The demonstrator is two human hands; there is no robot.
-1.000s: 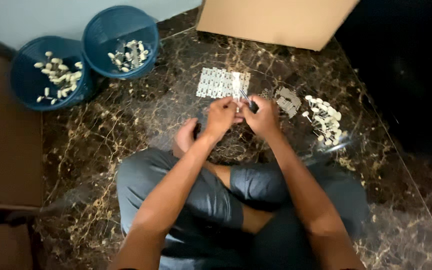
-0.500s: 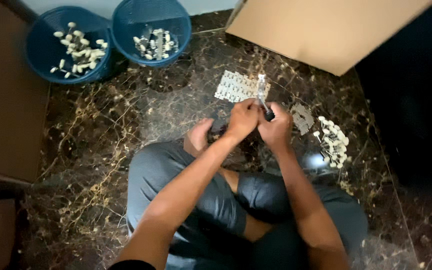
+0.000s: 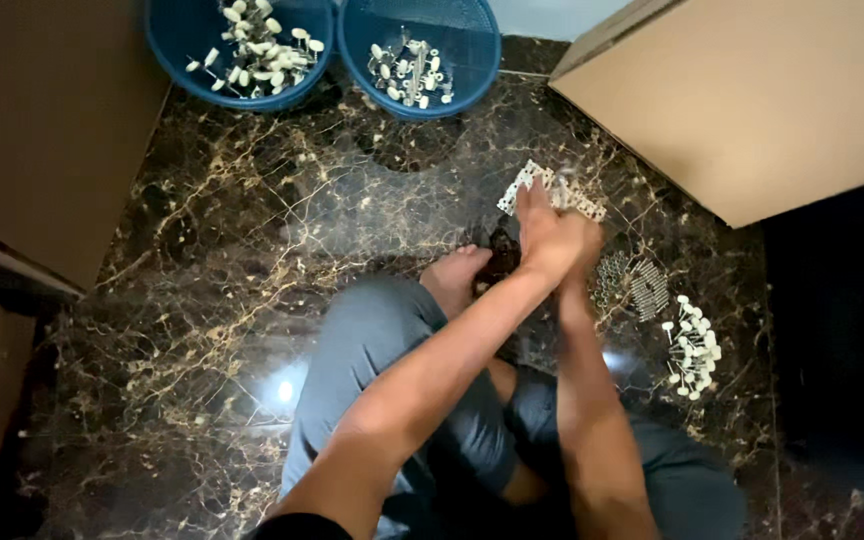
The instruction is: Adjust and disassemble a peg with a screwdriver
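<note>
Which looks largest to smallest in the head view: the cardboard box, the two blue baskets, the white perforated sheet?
1. cardboard box, though cut off by the frame.
2. left blue basket and right blue basket: alike, both cropped, unranked.
3. white perforated sheet, partly hidden by the hands.

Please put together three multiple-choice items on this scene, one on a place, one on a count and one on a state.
1. Where do the blue baskets stand?
A. at the far edge of the floor, ahead of the person
B. on the person's lap
C. on top of the cardboard box

2. How many blue baskets are there?
A. one
B. two
C. four

3. How are the hands?
A. resting apart on the knees
B. close together above the perforated white sheet
C. one inside a basket

Answers:
1 A: both sit at the top of the head view on the dark marble floor, left of the cardboard box.
2 B: two round baskets stand side by side.
3 B: the left hand and the right hand meet by the sheet.
</note>
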